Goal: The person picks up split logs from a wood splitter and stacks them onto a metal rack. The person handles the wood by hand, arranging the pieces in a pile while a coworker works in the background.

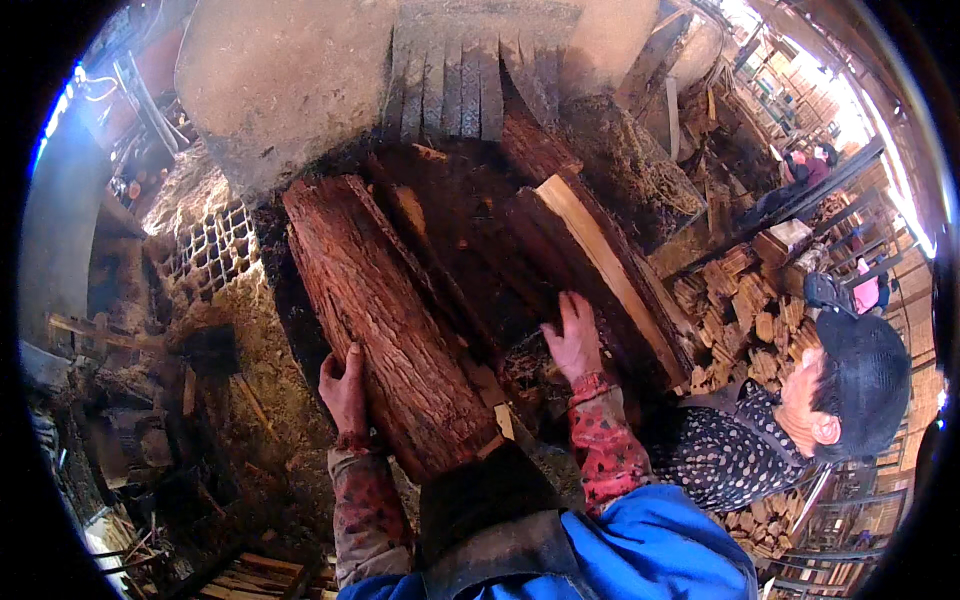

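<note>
A thick log (370, 310) with rough reddish-brown bark lies lengthwise in front of me, its near end close to my dark apron (485, 500). My left hand (343, 392) rests against the log's left side, thumb raised along the bark and fingers partly apart; it does not wrap round the log. My right hand (575, 340) is spread over the dark machine bed, holding nothing that I can see. Just right of it lies a long split piece of wood (600, 255) with a pale cut face. Dark hanging rubber strips (450, 85) cover the opening at the far end.
Close on my right stands a co-worker in a dark cap (865, 385) and spotted top. Beyond them rises a heap of split wood pieces (745, 310). A metal grid (215, 243) with sawdust lies at left. More people (805, 165) are farther off at right.
</note>
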`<state>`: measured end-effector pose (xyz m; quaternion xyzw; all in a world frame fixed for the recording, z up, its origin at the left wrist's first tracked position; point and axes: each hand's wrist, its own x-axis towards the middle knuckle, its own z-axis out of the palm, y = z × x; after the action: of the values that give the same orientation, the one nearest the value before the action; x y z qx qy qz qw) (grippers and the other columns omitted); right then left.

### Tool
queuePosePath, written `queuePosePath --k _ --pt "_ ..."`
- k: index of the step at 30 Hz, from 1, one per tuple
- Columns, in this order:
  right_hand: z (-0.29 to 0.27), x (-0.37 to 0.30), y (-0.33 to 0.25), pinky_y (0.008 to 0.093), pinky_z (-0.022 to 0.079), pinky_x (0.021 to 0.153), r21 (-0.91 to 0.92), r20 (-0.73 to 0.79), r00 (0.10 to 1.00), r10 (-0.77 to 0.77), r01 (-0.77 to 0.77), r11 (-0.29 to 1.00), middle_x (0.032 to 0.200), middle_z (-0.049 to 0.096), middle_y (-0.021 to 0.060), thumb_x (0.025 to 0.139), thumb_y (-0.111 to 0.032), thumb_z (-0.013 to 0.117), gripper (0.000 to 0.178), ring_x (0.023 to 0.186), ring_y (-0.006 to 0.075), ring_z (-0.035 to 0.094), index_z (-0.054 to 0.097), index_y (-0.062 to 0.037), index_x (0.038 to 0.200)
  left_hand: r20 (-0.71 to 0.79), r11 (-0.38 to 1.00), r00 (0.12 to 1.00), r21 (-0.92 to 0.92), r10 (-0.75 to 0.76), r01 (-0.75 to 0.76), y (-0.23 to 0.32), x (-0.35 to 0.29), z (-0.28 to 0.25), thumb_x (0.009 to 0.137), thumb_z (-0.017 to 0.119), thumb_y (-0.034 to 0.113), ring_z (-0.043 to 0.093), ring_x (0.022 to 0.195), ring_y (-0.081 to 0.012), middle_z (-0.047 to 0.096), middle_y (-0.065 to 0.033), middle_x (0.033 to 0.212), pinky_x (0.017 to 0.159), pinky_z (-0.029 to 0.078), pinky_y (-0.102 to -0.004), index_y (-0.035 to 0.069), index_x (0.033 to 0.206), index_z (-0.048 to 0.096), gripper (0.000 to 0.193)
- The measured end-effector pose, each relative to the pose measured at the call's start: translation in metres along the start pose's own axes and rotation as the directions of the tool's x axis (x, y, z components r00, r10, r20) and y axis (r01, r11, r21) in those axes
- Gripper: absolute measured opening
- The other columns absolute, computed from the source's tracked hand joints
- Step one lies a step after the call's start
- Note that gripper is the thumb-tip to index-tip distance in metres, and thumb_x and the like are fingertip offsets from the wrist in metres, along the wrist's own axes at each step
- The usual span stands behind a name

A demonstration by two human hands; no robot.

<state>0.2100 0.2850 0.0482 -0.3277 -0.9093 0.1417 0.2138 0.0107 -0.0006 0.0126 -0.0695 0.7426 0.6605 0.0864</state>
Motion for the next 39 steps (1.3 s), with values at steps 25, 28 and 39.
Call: queuePosePath --k 25,28,39 --pt "-0.021 -0.019 -0.064 0.0377 0.05 0.082 0.296 0.037 0.998 -0.049 0.036 0.955 0.113 0.055 0.0173 0.08 -0.014 0.068 0.042 0.1 0.0351 0.058 0.055 0.0015 0.117 0.029 1.0 0.999 0.015 0.014 -0.014 0.03 -0.007 0.009 0.081 0.072 0.034 0.058 0.091 -0.0166 0.064 -0.0116 0.101 0.084 0.045 -0.0293 -0.008 0.11 0.058 0.053" --pt "-0.02 -0.015 -0.067 0.0374 0.05 0.08 0.36 0.041 0.998 -0.05 0.032 0.933 0.111 0.056 0.0171 0.08 -0.014 0.069 0.042 0.097 0.0341 0.059 0.056 0.0021 0.117 0.023 1.0 1.0 0.014 0.002 -0.002 0.022 -0.003 0.013 0.081 0.072 0.033 0.058 0.091 -0.0168 0.064 -0.0118 0.102 0.085 0.045 -0.0291 -0.008 0.111 0.058 0.053" --pt "-0.036 0.096 0.01 0.0442 0.043 0.094 0.001 -0.296 0.945 -0.139 0.146 0.989 0.116 0.057 0.0235 0.08 -0.021 0.066 0.045 0.107 0.041 0.053 0.055 0.0018 0.117 0.005 1.0 1.0 0.007 0.013 -0.013 0.012 -0.002 0.005 0.082 0.07 0.03 0.057 0.093 -0.0164 0.063 -0.0117 0.104 0.085 0.045 -0.0289 -0.008 0.111 0.058 0.05"
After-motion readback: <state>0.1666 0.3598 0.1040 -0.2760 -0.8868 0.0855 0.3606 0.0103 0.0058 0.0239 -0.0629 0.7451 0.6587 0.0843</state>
